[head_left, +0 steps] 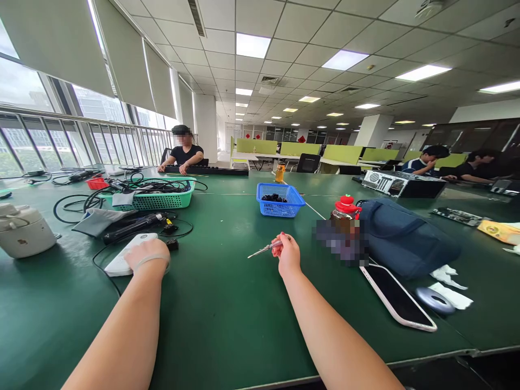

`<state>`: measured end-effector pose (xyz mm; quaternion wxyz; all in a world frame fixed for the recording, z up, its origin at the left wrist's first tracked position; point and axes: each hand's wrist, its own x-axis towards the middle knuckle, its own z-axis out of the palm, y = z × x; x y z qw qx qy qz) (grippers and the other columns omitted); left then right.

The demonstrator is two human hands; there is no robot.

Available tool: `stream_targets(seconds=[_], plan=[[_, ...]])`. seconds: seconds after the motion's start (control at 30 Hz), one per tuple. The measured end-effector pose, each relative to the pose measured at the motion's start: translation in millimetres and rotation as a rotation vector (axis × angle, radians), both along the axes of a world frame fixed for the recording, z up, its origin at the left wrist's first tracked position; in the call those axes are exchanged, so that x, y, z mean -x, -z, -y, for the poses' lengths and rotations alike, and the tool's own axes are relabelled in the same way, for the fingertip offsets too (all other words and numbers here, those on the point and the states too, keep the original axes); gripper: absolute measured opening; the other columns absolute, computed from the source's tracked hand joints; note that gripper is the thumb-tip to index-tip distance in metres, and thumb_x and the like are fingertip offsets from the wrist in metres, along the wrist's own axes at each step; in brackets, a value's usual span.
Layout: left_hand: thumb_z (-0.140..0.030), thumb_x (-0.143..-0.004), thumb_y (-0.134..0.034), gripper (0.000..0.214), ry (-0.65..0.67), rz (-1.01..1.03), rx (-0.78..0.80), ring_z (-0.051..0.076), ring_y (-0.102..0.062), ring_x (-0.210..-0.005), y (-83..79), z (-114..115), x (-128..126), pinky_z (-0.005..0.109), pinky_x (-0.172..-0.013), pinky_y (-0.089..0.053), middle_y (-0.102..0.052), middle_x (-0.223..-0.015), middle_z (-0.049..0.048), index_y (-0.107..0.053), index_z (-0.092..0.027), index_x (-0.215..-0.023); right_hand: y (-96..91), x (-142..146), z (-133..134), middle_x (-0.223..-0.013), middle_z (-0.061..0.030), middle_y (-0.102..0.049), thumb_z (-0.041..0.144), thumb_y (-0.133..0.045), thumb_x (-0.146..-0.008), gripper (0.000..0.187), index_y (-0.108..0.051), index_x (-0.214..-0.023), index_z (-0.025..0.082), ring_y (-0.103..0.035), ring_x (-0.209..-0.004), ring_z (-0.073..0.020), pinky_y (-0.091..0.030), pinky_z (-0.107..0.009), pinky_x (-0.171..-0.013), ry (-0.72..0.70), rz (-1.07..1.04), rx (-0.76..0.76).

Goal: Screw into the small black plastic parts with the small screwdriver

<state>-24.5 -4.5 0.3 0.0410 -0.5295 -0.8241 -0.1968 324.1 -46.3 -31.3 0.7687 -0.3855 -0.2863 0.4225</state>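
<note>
My left hand [147, 254] lies over a flat white box [118, 262] with rounded corners, its fingers curled down on it and the fingertips hidden. A pale band circles that wrist. Just above the green table, my right hand [289, 253] is closed around a slim pointed metal tool [264, 250], whose tip points left. I cannot tell its exact kind. Beyond the right hand stands a blue plastic basket [281, 210] with small black pieces [273, 197] inside. A black cable [96, 260] runs beside the white box.
Left are a green basket [162, 202] of cables, a grey pouch [99, 221] and a white pot-like container [24, 233]. Right are a phone [400, 298], a navy bag [402, 238] and a red-lidded bottle [346, 205]. A person [186, 151] sits across the table.
</note>
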Motion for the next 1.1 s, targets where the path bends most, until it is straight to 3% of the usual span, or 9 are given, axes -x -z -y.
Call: stream_targets(seconds=[0.07,0.17,0.27,0.4,0.83,1.03,1.1], plan=[[-0.019,-0.074,-0.049,0.033,-0.073,-0.056,-0.038,0.041,-0.053,-0.108,-6.9,4.3,-4.8,0.053,-0.084,-0.044,-0.063,-0.107,0.0245,-0.07,-0.01,-0.097,-0.5,0.0,0.2,-0.054,0.0024,-0.061,0.043,-0.07,-0.07,0.031,-0.051,-0.068,0.019,-0.046,-0.036,-0.0083,-0.035,-0.02,-0.034,-0.001,0.001,0.001],[-0.021,-0.081,-0.045,0.03,0.068,-0.052,-0.097,0.031,-0.057,-0.104,-10.1,5.0,-10.0,0.039,-0.082,-0.047,-0.062,-0.115,0.0155,-0.071,-0.017,-0.096,-1.0,0.3,0.1,-0.054,0.0025,-0.061,0.043,-0.071,-0.069,0.031,-0.051,-0.068,0.019,-0.046,-0.035,-0.0084,-0.035,-0.02,-0.034,0.0,0.002,0.003],[-0.019,-0.084,-0.041,0.031,0.152,-0.045,-0.01,0.025,-0.063,-0.092,-7.1,0.8,-11.4,0.032,-0.077,-0.048,-0.066,-0.107,0.0131,-0.07,-0.017,-0.095,-1.4,0.8,0.2,-0.053,0.0026,-0.061,0.043,-0.072,-0.068,0.032,-0.05,-0.068,0.019,-0.046,-0.035,-0.0082,-0.035,-0.02,-0.033,0.003,0.0,0.0],[-0.021,-0.086,-0.041,0.029,0.178,-0.094,0.071,0.026,-0.064,-0.088,-3.9,-3.8,-10.2,0.032,-0.074,-0.047,-0.07,-0.094,0.0134,-0.068,-0.018,-0.095,-2.7,0.9,1.6,-0.054,0.0024,-0.061,0.044,-0.072,-0.067,0.033,-0.051,-0.068,0.019,-0.046,-0.035,-0.0084,-0.035,-0.02,-0.033,0.001,0.001,-0.002],[-0.011,-0.076,-0.047,0.025,0.217,-0.077,0.128,0.027,-0.065,-0.09,-5.4,-3.6,-14.1,0.032,-0.075,-0.046,-0.07,-0.095,0.0112,-0.059,-0.02,-0.096,-4.3,0.5,3.4,-0.054,0.002,-0.061,0.043,-0.071,-0.068,0.031,-0.052,-0.068,0.019,-0.047,-0.036,-0.0085,-0.036,-0.02,-0.034,-0.004,-0.002,-0.002],[-0.04,-0.087,-0.045,0.032,0.196,-0.017,0.089,0.03,-0.063,-0.1,-1.7,-8.6,-18.3,0.037,-0.082,-0.046,-0.067,-0.107,0.016,-0.053,-0.017,-0.107,-5.5,0.9,3.9,-0.053,0.0022,-0.061,0.043,-0.071,-0.067,0.031,-0.052,-0.068,0.019,-0.046,-0.036,-0.008,-0.035,-0.02,-0.034,-0.006,-0.004,-0.001],[-0.042,-0.088,-0.042,0.033,0.195,-0.004,0.08,0.03,-0.062,-0.102,0.0,-10.1,-19.2,0.038,-0.083,-0.046,-0.066,-0.11,0.0162,-0.053,-0.017,-0.107,-5.1,1.6,2.9,-0.053,0.0021,-0.061,0.043,-0.071,-0.067,0.031,-0.052,-0.067,0.019,-0.046,-0.036,-0.008,-0.035,-0.02,-0.034,-0.001,-0.005,-0.002]])
